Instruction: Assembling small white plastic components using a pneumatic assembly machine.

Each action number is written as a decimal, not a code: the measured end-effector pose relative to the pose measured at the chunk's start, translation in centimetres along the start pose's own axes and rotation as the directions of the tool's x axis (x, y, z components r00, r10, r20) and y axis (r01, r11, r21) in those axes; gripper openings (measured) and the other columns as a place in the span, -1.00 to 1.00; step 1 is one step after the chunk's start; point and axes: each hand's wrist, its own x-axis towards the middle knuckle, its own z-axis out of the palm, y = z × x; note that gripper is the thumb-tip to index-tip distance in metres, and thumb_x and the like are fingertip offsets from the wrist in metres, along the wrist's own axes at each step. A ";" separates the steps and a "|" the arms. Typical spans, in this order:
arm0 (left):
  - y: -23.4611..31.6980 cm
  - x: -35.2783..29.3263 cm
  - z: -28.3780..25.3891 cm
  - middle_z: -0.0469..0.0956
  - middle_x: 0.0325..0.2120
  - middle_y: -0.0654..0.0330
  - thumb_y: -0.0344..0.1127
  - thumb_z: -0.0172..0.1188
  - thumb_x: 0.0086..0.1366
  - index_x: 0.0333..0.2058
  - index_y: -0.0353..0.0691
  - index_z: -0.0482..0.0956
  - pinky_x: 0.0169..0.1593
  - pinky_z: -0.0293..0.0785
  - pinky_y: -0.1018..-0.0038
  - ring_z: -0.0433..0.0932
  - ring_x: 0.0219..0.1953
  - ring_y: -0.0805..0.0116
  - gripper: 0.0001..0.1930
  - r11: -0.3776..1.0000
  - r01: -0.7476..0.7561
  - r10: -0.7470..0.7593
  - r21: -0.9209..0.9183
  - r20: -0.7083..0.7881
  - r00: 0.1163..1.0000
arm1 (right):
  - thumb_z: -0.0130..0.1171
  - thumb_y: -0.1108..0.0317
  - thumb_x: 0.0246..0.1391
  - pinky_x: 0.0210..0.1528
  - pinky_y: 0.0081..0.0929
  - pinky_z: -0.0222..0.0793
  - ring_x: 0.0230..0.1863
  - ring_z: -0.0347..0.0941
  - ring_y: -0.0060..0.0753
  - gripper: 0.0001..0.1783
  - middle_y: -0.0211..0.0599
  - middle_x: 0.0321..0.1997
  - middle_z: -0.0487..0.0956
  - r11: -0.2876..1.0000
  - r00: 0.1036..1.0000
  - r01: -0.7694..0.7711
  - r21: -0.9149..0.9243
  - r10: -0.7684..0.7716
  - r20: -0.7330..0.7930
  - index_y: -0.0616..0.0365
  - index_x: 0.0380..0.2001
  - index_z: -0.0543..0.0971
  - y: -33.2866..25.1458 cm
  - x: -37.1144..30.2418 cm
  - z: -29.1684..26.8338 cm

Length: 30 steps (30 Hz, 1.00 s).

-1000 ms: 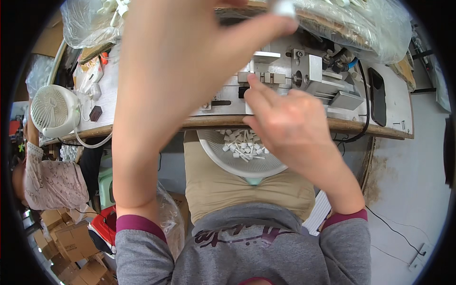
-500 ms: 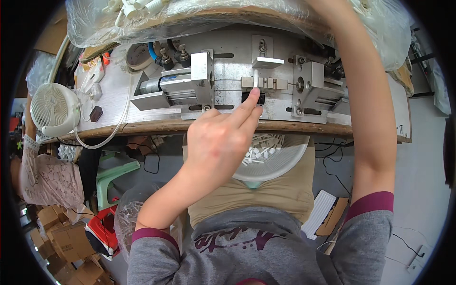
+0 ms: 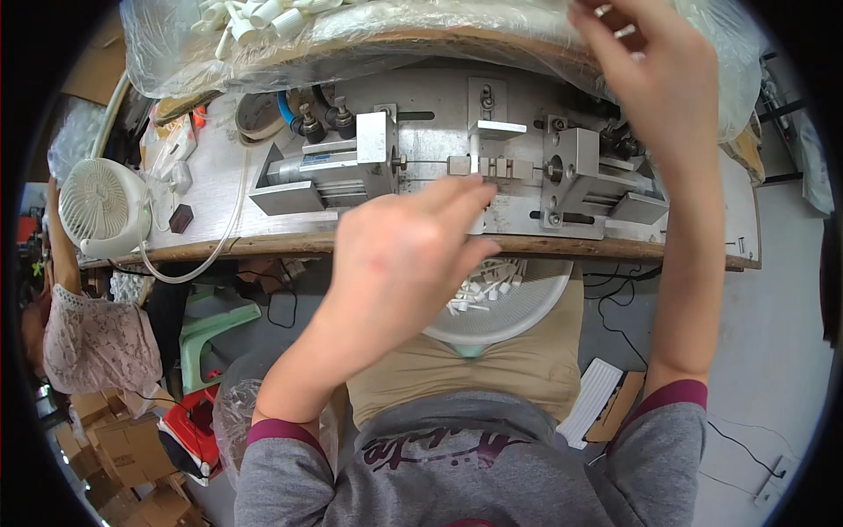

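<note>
My left hand (image 3: 399,250) is over the table's front edge, its fingertips just in front of a small metal holding block (image 3: 518,168). Thumb and fingers are apart, with nothing visible between them. A white plastic stick (image 3: 475,154) stands in a slot of that block, beneath an angled metal bracket (image 3: 499,129). My right hand (image 3: 659,70) is raised at the far right, over the plastic-covered ledge. Its fingers are bent around a small white plastic piece (image 3: 625,32), mostly hidden by them.
Metal cylinder units flank the block, left (image 3: 334,171) and right (image 3: 593,171). White caps and sticks (image 3: 263,19) lie on the plastic sheeting at the back. A white basket (image 3: 527,307) of white pieces rests on my lap. A small fan (image 3: 104,206) stands left; another person (image 3: 101,338) sits beyond.
My left index finger has come off the white stick and drawn back toward me. My right hand has come down from the top edge into view, with white bits between its fingers.
</note>
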 end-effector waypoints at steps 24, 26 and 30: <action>-0.7 -1.4 2.6 0.70 0.03 0.22 -0.35 0.49 0.06 -0.21 -0.18 0.75 -0.42 0.49 0.51 0.60 -0.53 0.38 -0.73 0.951 -0.147 0.184 0.273 -0.117 0.976 | 0.31 0.33 0.09 0.14 -0.20 0.51 0.03 0.61 0.04 -0.67 0.15 0.03 0.64 0.989 0.916 -0.140 -0.037 0.144 0.375 0.33 -0.13 0.69 1.0 7.7 5.8; -0.8 -1.1 2.4 0.70 0.03 0.17 -0.35 0.46 0.06 -0.22 -0.22 0.75 -0.43 0.47 0.51 0.58 -0.56 0.40 -0.73 0.947 -0.144 0.179 0.287 -0.100 0.979 | 0.30 0.34 0.08 0.16 -0.22 0.50 0.02 0.61 0.04 -0.65 0.14 0.01 0.64 0.989 0.921 -0.142 -0.041 0.147 0.362 0.34 -0.11 0.70 1.0 7.6 5.3; -0.7 -0.8 2.0 0.69 0.02 0.06 -0.36 0.41 0.07 -0.23 -0.30 0.74 -0.43 0.45 0.51 0.59 -0.58 0.41 -0.74 0.943 -0.156 0.182 0.294 -0.060 0.982 | 0.26 0.41 0.07 0.16 -0.21 0.51 -0.05 0.62 0.04 -0.69 0.11 -0.11 0.65 0.996 0.956 -0.033 -0.082 0.055 0.289 0.38 -0.14 0.71 1.4 5.4 4.5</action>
